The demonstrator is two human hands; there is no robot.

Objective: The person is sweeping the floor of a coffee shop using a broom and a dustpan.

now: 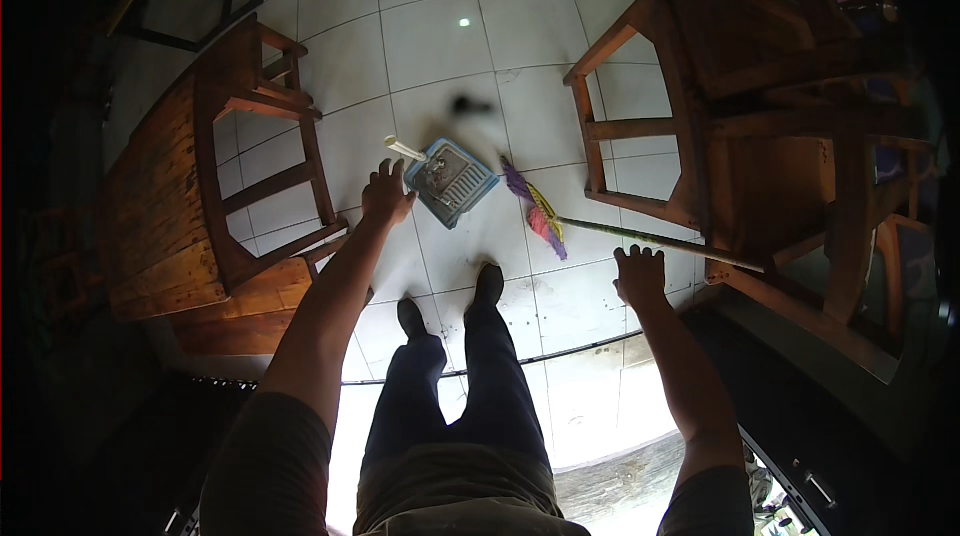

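My left hand (386, 194) is at the left edge of a blue-rimmed dustpan (463, 194), fingers apart and holding nothing; I cannot tell whether it touches the pan. Grey dust and bits of debris lie inside the pan, and its pale handle (405, 149) points up and to the left. To the right of the pan is a broom head (541, 204) with purple, yellow and pink bristles. From it a thin broom handle (652, 238) runs right towards the wooden furniture. Just below that handle hovers my right hand (641, 273), empty, with its fingers spread.
A wooden table or bench (169, 183) stands on the left, with a lower wooden piece (247, 311) beside it. Wooden chairs (690, 123) crowd the right. A blurred dark patch (470, 106) shows above the pan. Behind my shoes, a door track (577, 350) crosses the tiled floor.
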